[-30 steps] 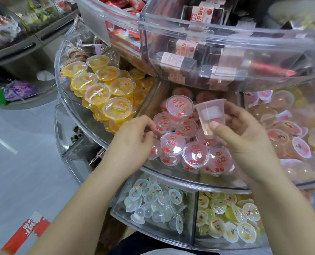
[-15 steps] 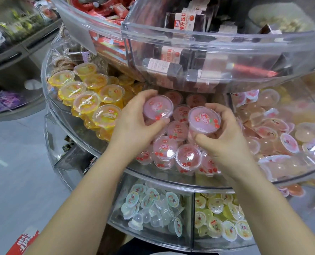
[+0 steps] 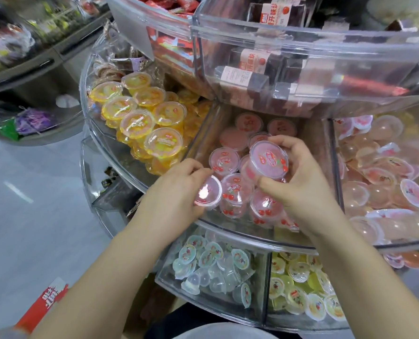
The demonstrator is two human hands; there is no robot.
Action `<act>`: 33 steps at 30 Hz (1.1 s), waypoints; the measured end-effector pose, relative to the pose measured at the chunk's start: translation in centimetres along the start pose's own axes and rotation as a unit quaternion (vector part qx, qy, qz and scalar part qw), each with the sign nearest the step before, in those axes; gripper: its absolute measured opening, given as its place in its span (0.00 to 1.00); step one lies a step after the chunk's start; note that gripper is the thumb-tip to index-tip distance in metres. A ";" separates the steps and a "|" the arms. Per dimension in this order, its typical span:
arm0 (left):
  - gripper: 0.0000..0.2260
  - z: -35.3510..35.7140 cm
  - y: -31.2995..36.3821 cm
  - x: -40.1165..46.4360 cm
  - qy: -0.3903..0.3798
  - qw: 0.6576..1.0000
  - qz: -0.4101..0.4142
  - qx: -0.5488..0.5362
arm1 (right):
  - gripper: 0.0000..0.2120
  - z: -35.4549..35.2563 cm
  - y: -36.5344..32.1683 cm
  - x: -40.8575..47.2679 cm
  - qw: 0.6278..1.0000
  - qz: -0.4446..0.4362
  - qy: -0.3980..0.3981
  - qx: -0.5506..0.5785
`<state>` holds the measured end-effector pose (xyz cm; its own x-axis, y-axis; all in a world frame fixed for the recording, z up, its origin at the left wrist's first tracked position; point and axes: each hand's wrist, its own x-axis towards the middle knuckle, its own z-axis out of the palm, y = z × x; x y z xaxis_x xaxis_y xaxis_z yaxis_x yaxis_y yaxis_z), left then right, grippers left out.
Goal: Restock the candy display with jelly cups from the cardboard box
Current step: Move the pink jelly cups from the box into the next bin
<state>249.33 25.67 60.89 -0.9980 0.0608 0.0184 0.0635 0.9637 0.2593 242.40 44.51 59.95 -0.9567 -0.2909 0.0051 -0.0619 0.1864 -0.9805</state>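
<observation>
Two hands work in the middle compartment of a clear acrylic candy display [image 3: 140, 184], centre of the frame.

Left hand [image 3: 176, 194]: fingers curled round a pink jelly cup [image 3: 207, 192], lid tilted toward the right, at the front left edge of the compartment, just above the clear rim.

Right hand [image 3: 299, 182]: thumb and fingers pinch a second pink jelly cup with a cherry-print lid [image 3: 268, 159], held tilted above the pile, lid facing the camera.

Pink cherry jelly cups [image 3: 224, 160]: a dozen or so, piled in the same compartment beneath and behind both hands; most lie lid-up, some touch each other.

Yellow jelly cups [image 3: 137, 123]: stacked in the neighbouring compartment, upper left of centre.

Pale peach jelly cups [image 3: 384, 182]: loose heap in the compartment at the right edge.

Small clear jelly cups [image 3: 211, 265]: lower tier, below the left forearm.

Small yellow-green jelly cups [image 3: 299, 285]: lower tier, just right of the clear ones, parted from them by a divider.

Dark boxed sweets with white labels [image 3: 255, 64]: upper tier, top centre.

Red-and-white printed carton [image 3: 44, 302]: lower left corner, on the grey floor; only a part shows.
</observation>
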 end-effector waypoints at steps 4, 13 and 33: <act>0.23 0.2 0.1 1.2 -0.010 0.996 0.063 0.055 | 0.25 -0.3 0.0 0.2 1.000 -0.002 0.000 0.006; 0.11 0.8 -1.2 1.3 0.068 0.978 0.149 0.130 | 0.25 -0.9 0.0 0.5 1.000 -0.007 0.001 -0.020; 0.12 1.3 -2.1 -0.5 0.125 0.983 0.085 -0.109 | 0.30 3.4 0.0 4.3 0.978 -0.101 -0.040 -0.176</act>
<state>249.71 23.99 59.07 -0.9431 0.1239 0.3085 0.2548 0.8654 0.4315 239.24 40.10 59.33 -0.8903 -0.4256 0.1618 -0.3544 0.4248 -0.8330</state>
